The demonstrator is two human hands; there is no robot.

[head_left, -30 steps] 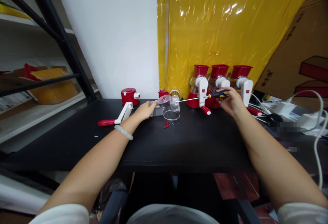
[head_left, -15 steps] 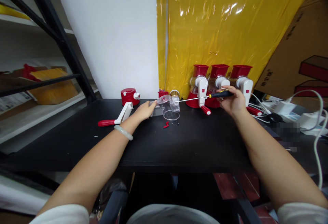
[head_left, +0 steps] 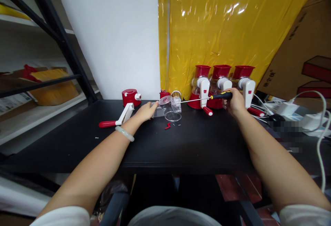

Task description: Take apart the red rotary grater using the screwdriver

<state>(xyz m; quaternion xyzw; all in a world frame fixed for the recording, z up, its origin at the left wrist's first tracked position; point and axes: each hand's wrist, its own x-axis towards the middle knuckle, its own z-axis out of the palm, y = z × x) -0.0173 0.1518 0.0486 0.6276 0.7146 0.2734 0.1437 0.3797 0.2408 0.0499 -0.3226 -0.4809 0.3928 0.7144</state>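
My left hand (head_left: 147, 111) grips a clear plastic grater housing (head_left: 169, 108) by its left end, just over the black table. In my right hand (head_left: 235, 102) is a screwdriver (head_left: 221, 95) with a black and yellow handle, the fingers closed round it. Its long shaft points left, and the tip meets the right side of the housing. A small red part (head_left: 168, 125) and a few tiny screws (head_left: 176, 124) lie in front of the housing. Left of my left hand lies a white crank (head_left: 124, 115) with a red handle, near a red round base part (head_left: 129, 97).
Three assembled red and white rotary graters (head_left: 202, 88) stand at the back right. White cables and adapters (head_left: 288, 108) crowd the table's right end. A shelf rack (head_left: 59, 43) rises on the left, and a yellow-wrapped panel (head_left: 222, 29) backs the table (head_left: 160, 150).
My right hand has shifted its grip on the screwdriver handle, from spread fingers to fingers wrapped round it. The left hand and housing have stayed in place.
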